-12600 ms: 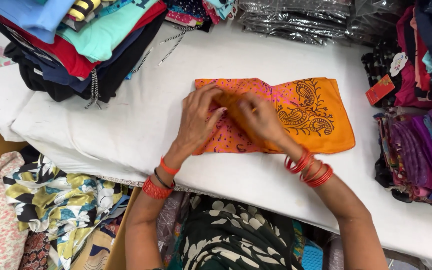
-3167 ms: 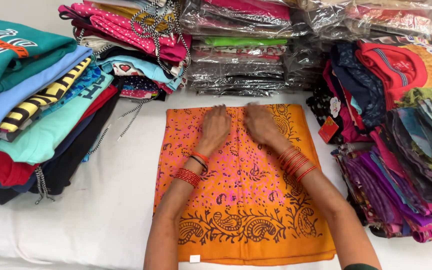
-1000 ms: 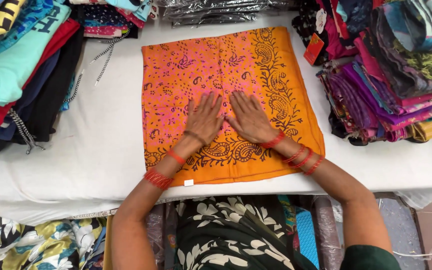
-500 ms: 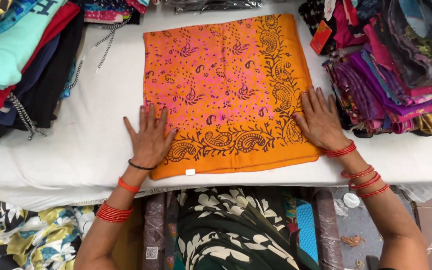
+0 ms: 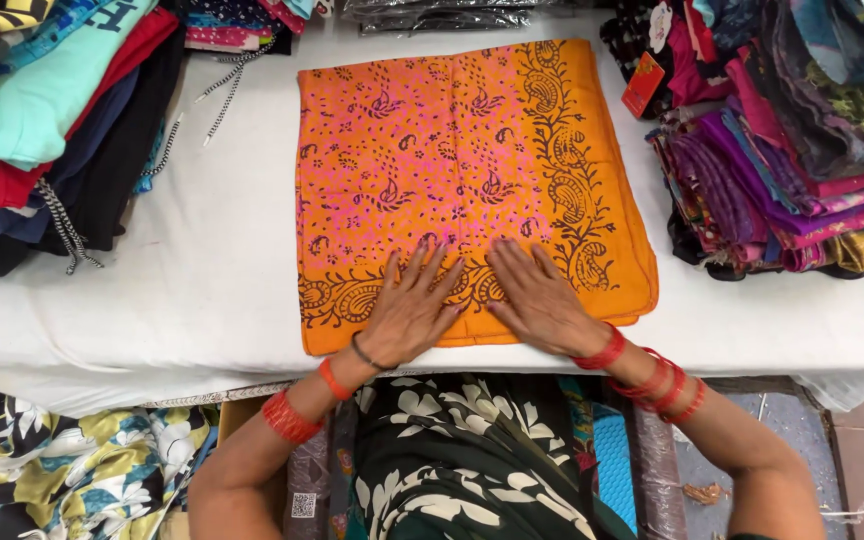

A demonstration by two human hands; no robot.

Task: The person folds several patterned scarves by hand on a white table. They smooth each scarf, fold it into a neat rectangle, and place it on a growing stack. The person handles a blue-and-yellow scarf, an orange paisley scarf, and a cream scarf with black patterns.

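Both hands (image 5: 412,310) (image 5: 542,300) cover part of the orange cloth's (image 5: 452,150) near border. The stacks left (image 5: 42,110) and right (image 5: 802,130) run past the frame edges.

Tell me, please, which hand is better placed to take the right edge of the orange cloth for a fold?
Probably the right hand. It lies flat on the orange cloth, near the paisley border and the right edge. The left hand rests flat nearer the middle and would have to cross over.

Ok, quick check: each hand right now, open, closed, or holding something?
Left hand: open, flat on the orange printed cloth, holding nothing.
Right hand: open, flat on the same cloth, holding nothing.
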